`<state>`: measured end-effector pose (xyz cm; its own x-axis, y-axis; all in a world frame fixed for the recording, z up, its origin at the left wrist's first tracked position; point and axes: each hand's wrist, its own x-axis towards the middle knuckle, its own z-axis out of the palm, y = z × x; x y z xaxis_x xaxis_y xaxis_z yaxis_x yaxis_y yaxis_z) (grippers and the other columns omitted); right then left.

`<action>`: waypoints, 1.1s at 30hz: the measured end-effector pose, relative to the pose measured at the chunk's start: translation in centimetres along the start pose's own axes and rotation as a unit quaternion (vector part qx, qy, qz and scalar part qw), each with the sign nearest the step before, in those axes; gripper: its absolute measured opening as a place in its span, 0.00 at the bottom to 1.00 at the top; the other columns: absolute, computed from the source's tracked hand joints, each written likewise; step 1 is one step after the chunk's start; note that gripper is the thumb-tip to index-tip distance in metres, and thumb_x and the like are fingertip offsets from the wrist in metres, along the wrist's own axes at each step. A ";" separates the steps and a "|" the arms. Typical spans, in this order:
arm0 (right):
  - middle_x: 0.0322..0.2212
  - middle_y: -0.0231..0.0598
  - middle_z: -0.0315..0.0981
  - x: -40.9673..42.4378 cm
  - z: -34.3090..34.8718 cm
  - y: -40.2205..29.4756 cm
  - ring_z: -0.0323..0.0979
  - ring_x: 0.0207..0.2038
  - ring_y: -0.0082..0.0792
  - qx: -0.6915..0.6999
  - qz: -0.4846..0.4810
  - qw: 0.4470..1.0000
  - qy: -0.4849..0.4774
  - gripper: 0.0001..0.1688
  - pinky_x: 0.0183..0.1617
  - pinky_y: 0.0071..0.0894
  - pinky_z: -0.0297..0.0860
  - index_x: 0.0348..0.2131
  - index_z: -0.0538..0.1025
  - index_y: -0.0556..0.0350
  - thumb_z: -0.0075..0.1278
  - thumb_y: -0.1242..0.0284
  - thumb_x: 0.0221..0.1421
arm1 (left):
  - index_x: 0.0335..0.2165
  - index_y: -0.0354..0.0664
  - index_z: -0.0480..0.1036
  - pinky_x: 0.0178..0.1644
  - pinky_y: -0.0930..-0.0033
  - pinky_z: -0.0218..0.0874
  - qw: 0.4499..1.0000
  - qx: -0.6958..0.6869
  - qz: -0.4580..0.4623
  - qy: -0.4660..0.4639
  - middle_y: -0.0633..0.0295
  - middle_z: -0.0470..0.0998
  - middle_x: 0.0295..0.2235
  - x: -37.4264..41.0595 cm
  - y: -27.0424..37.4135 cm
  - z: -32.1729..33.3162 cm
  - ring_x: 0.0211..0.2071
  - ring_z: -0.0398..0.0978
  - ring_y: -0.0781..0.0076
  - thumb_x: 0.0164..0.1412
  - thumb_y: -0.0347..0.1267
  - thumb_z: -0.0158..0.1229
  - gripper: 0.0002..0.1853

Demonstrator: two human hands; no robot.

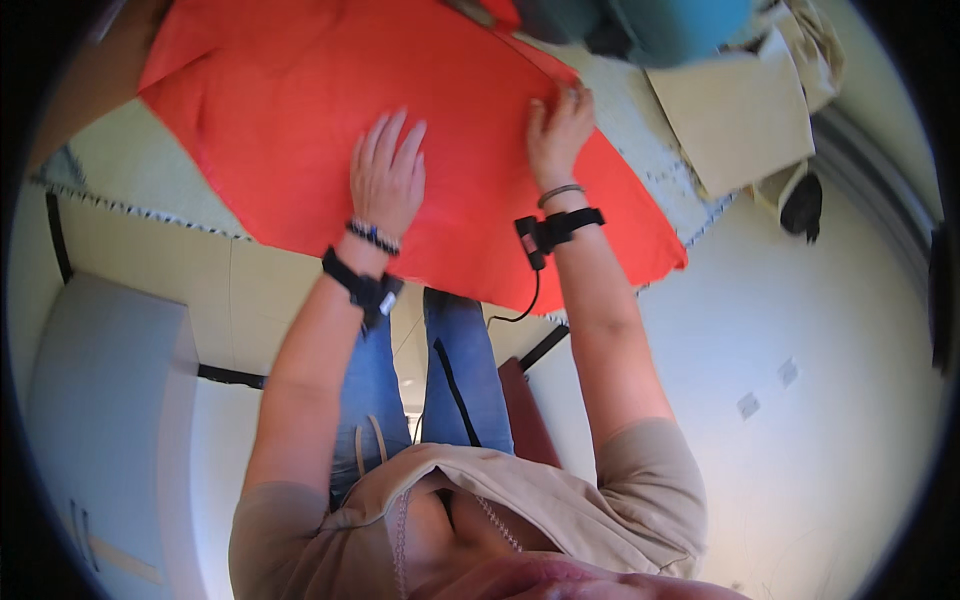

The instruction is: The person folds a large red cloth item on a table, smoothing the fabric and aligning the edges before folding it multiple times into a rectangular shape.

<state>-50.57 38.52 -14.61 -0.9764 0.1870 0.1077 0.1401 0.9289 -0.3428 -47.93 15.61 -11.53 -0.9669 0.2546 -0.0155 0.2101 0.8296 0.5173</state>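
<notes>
A large red cloth [300, 135] is spread over a table with a pale tablecloth [150, 161]. It overhangs the near table edge, and a fold or edge line runs along its upper right. My left hand [388, 176] rests palm down near the cloth's middle, fingers slightly apart and nothing held. To its right, my right hand [561, 135] touches the cloth at its right edge with fingers curled. Whether those fingers pinch the fabric is not clear. Both wrists carry black straps with small devices, and a cable hangs from the right device [531, 244].
Teal objects [675, 30], partly cut off, stand beyond the cloth. A flat beige piece [735, 112] lies at the right, near a black item [802, 206]. A brown surface [97, 90] borders the upper left. Below the table's left side stands a grey cabinet [112, 360].
</notes>
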 end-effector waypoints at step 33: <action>0.58 0.39 0.38 -29.8 -6.9 18.0 0.36 0.60 0.43 -0.101 0.224 0.948 -0.201 0.40 0.57 0.62 0.34 0.55 0.54 0.45 0.43 0.51 0.46 | 0.57 0.66 0.44 0.54 0.34 0.34 0.952 0.287 0.079 -0.069 0.63 0.39 0.60 8.1 -4.4 8.5 0.60 0.37 0.60 0.52 0.61 0.34 0.36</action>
<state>-17.79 51.85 -17.60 -0.7894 0.4779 -0.3853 0.5444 0.8351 -0.0795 -55.42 18.27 -21.21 -0.8971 0.4283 -0.1085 0.4336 0.9006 -0.0299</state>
